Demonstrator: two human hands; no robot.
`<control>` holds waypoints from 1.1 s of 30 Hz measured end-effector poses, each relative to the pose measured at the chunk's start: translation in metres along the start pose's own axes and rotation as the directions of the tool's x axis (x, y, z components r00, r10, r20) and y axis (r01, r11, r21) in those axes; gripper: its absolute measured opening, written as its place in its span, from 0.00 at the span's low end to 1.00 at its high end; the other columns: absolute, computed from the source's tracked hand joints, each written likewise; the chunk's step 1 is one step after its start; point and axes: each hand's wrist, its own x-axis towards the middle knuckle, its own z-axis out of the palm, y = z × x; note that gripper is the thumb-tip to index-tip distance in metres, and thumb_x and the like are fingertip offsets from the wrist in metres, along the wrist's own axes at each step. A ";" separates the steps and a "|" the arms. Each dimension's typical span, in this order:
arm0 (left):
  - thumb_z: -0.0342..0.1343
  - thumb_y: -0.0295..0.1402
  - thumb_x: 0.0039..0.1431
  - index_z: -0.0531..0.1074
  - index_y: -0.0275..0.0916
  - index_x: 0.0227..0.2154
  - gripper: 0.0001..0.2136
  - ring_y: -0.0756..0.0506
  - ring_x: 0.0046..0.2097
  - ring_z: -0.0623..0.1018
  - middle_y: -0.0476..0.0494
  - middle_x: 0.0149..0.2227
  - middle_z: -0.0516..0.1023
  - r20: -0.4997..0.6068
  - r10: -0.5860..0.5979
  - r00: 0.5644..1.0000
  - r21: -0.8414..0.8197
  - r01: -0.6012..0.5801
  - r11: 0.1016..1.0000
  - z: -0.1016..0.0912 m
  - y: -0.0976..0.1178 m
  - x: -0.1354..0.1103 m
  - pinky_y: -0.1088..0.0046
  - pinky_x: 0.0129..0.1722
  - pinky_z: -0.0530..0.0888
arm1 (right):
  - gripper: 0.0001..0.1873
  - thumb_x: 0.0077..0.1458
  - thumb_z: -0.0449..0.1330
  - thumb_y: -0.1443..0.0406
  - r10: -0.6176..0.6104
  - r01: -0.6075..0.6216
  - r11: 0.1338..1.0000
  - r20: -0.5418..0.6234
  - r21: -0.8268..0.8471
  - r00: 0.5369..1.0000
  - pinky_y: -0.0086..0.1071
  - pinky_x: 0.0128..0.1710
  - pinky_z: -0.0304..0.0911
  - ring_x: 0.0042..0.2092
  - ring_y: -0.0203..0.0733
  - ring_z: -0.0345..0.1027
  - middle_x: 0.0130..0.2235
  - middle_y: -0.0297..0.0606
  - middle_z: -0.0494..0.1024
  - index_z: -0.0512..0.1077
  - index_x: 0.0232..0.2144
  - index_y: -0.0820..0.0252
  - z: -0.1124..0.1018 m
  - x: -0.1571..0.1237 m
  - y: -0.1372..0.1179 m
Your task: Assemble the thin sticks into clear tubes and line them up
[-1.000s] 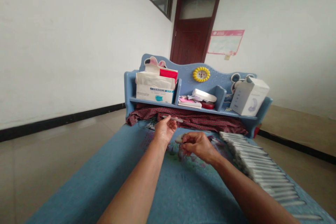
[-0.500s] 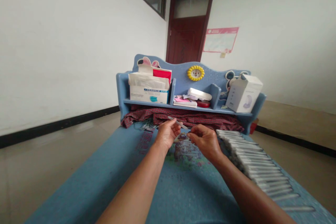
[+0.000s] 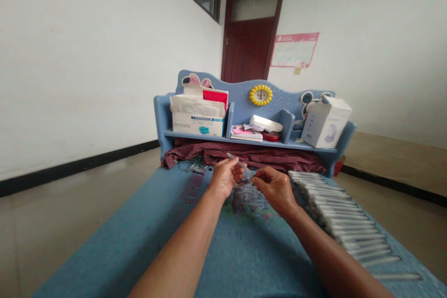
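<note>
My left hand [image 3: 225, 178] pinches a thin clear tube [image 3: 237, 162] that slants from upper left to lower right above the blue desk top [image 3: 146, 242]. My right hand [image 3: 274, 186] is closed in a pinch at the tube's lower right end, fingertips almost meeting those of the left hand. What the right fingers hold is too small to make out. A long row of grey-white tubes [image 3: 344, 216] lies side by side along the desk's right side, just right of my right wrist.
A blue shelf unit [image 3: 251, 137] stands at the desk's far end, with a white box [image 3: 197, 118], papers, a red tin and a white carton [image 3: 326, 123]. Red checked cloth [image 3: 244, 156] lies under it. A dark door [image 3: 249, 46] is behind.
My right hand rose from the desk top and came up to the left hand, meeting the end of the tube. The left hand tilted the tube slightly down to the right.
</note>
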 end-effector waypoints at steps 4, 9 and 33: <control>0.55 0.25 0.49 0.66 0.33 0.23 0.03 0.52 0.18 0.72 0.41 0.22 0.76 0.012 0.019 1.000 0.026 -0.019 0.999 0.001 0.000 0.000 0.80 0.15 0.68 | 0.08 0.45 0.58 0.61 -0.023 0.023 1.000 -0.006 -0.016 1.000 0.24 0.23 0.55 0.22 0.32 0.58 0.20 0.30 0.67 0.69 0.24 0.62 0.001 -0.001 0.003; 0.55 0.26 0.48 0.65 0.33 0.24 0.04 0.52 0.18 0.72 0.42 0.21 0.76 0.009 0.037 0.999 0.046 -0.037 0.998 0.002 0.001 -0.001 0.80 0.15 0.67 | 0.08 0.46 0.59 0.61 -0.053 0.053 0.998 -0.022 -0.016 0.998 0.24 0.22 0.53 0.22 0.31 0.57 0.20 0.30 0.67 0.70 0.23 0.62 0.002 -0.001 0.006; 0.56 0.27 0.48 0.65 0.33 0.25 0.04 0.53 0.19 0.72 0.43 0.23 0.76 0.110 0.081 0.991 0.172 -0.099 0.980 0.007 0.002 -0.009 0.81 0.16 0.69 | 0.07 0.48 0.57 0.63 -0.085 0.084 0.996 -0.054 -0.015 0.995 0.24 0.23 0.55 0.22 0.32 0.59 0.20 0.30 0.67 0.69 0.24 0.61 0.001 -0.009 0.005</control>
